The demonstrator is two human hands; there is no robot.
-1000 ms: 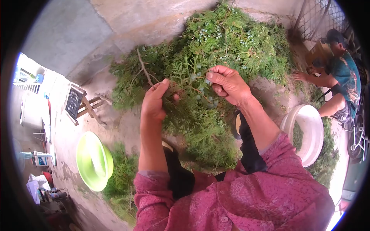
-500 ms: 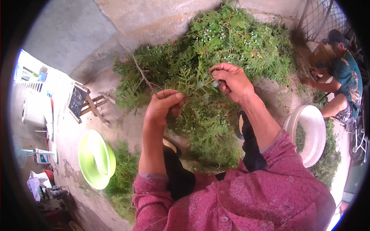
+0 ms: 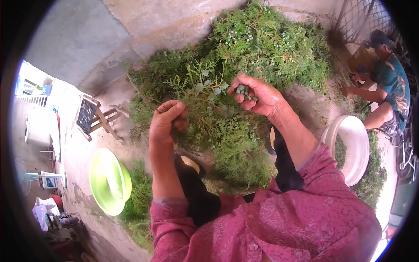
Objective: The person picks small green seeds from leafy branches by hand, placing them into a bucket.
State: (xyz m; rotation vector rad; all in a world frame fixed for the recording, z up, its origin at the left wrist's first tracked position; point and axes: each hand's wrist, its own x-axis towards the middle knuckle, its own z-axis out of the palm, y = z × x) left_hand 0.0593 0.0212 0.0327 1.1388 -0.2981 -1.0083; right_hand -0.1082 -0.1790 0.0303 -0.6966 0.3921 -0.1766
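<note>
My left hand (image 3: 168, 120) is closed, thumb against fingers, around a leafy conifer branch (image 3: 188, 83); the exact grip point is hidden by the fingers. Blue-green cones (image 3: 207, 83) sit on this branch, between my two hands. My right hand (image 3: 262, 97) has its palm turned partly up, with fingers curled around several picked green cones (image 3: 242, 90). Its thumb and forefinger are close to the cones still on the branch. Beneath both hands lies a big heap of cut conifer branches (image 3: 266, 48), dotted with more cones.
A lime-green basin (image 3: 98, 192) stands at left, beside a small wooden stool (image 3: 98, 117). To the right is a white bucket (image 3: 358, 153). Another person (image 3: 390, 87) sits at far right, near a chain-link fence (image 3: 362, 22). More greenery (image 3: 137, 192) lies on the floor.
My left hand has moved left and slightly down, the branch shifting with it. My right hand has moved a little and turned, so the cones in its palm now show.
</note>
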